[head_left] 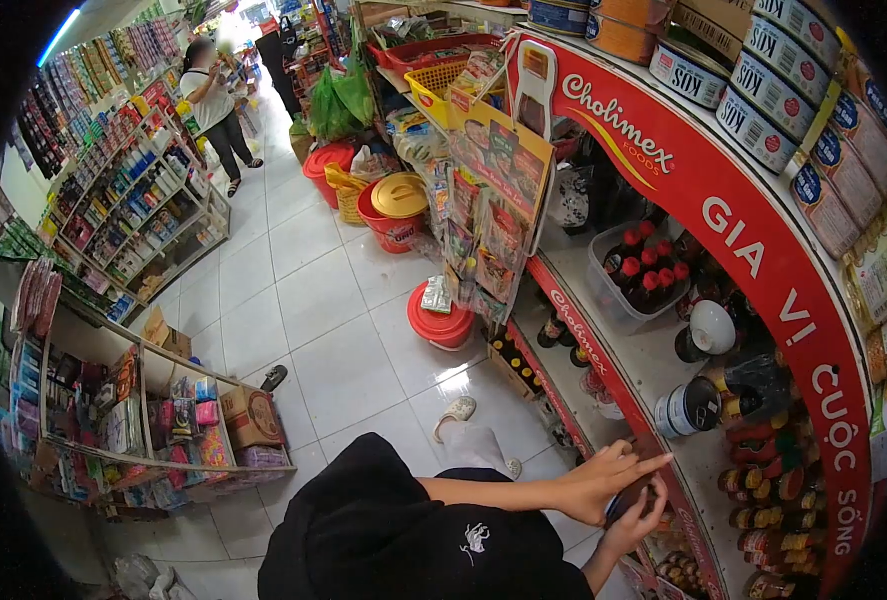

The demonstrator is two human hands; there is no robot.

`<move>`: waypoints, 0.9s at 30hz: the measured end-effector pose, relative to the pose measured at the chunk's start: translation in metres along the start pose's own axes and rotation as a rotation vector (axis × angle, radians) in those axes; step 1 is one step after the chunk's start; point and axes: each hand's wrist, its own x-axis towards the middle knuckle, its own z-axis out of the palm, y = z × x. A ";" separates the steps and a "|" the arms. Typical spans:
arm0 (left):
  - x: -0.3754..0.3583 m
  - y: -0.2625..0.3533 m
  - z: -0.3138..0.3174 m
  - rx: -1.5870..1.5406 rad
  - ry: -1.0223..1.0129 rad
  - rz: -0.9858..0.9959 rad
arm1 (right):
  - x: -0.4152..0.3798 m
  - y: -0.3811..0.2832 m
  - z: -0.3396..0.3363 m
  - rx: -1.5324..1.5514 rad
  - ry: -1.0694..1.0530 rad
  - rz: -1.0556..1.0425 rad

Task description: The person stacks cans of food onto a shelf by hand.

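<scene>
Shop shelf beside me, my left hand lies spread over a dark bottle while my right hand pinches it underneath, best kept level.

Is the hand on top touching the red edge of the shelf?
Touching. The head view shows the left hand lying flat with its fingers stretched across the red shelf edge, no gap visible beneath them.
</scene>
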 end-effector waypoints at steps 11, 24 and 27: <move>0.016 0.010 -0.026 -0.186 0.490 -0.228 | 0.020 -0.011 0.002 0.942 -0.222 0.525; 0.025 0.025 -0.035 -0.121 0.178 0.089 | 0.021 -0.047 0.001 1.025 -0.092 0.556; 0.027 0.025 -0.035 -0.296 0.130 0.168 | 0.020 -0.044 -0.001 0.975 -0.068 0.544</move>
